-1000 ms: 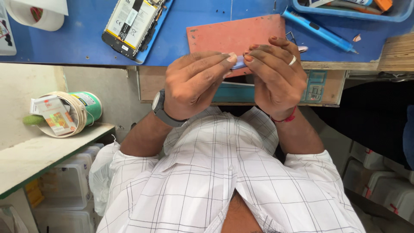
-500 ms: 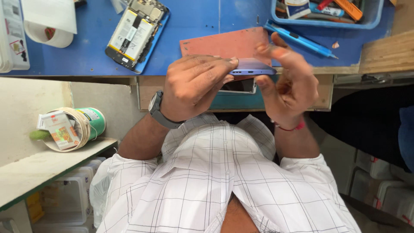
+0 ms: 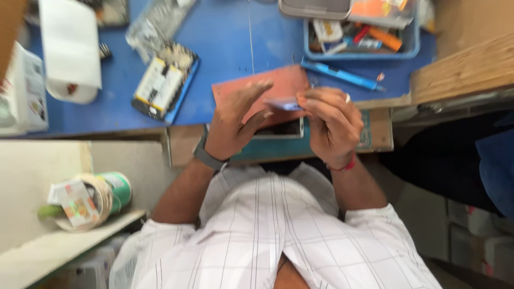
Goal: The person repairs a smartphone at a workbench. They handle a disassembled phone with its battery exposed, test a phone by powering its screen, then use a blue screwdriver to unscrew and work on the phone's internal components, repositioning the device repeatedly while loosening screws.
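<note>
Right hand, fingers curled together, pinches one end of a small flat bluish piece, too blurred to identify, just above the near edge of the blue counter. Left hand is spread loosely, its fingertips near the other end of that piece; whether they touch it I cannot tell. Behind both hands lies a flat salmon-red rectangular pad on the counter. Just beyond it rests a blue pen-shaped tool, and past that a light-blue plastic tray of mixed small parts. To the left lies an opened phone with its yellow-white battery exposed.
</note>
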Tool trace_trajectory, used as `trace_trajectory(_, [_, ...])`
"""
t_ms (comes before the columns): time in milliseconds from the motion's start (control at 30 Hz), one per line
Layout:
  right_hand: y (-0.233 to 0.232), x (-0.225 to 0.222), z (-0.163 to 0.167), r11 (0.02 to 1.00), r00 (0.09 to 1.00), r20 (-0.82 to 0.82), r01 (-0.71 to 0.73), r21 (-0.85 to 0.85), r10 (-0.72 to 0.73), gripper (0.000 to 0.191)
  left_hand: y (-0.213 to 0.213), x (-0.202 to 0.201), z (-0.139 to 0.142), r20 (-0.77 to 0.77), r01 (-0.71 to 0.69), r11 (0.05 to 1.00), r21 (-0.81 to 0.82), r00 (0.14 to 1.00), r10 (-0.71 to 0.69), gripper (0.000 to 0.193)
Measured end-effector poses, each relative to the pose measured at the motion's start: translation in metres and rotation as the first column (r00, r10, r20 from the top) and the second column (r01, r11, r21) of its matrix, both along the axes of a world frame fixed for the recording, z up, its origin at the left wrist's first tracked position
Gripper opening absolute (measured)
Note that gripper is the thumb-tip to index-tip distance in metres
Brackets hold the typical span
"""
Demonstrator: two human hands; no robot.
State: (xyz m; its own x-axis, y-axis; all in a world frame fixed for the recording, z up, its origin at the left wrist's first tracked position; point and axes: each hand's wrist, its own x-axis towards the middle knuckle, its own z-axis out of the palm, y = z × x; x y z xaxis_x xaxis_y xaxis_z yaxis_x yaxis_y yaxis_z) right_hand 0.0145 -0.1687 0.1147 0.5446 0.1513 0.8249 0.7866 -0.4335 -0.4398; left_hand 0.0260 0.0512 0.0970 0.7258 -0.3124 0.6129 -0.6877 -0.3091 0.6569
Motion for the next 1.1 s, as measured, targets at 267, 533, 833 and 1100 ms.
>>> trace_trajectory(267, [0.016,0.009,-0.064,0.584,0.923,-0.181,-0.056,0.81,0.339,0.017,0.024,0.002,-0.017,-0.369,0.057,0.994,-0.092,0.925,-0.087,0.026])
trace_trajectory(533, [0.025,0.036,-0.09,0.43,0.853,-0.137,-0.11,0.896,0.504,0.017,0.022,0.007,-0.007,-0.071,-0.025,0.997,0.071,0.997,0.03,0.027])
trace_trajectory(833, [-0.008,0.027,-0.06,0.998,0.926,-0.372,0.047,-0.048,-0.062,0.035,0.035,0.026,-0.025,-0.062,-0.04,0.993,0.112,0.997,0.047,0.026])
trace_trajectory(1100, [-0.002,0.041,-0.042,0.988,0.962,-0.268,-0.082,-0.132,0.044,0.042,0.013,0.024,-0.037,-0.258,-0.067,0.977,-0.205,0.966,0.012,0.022])
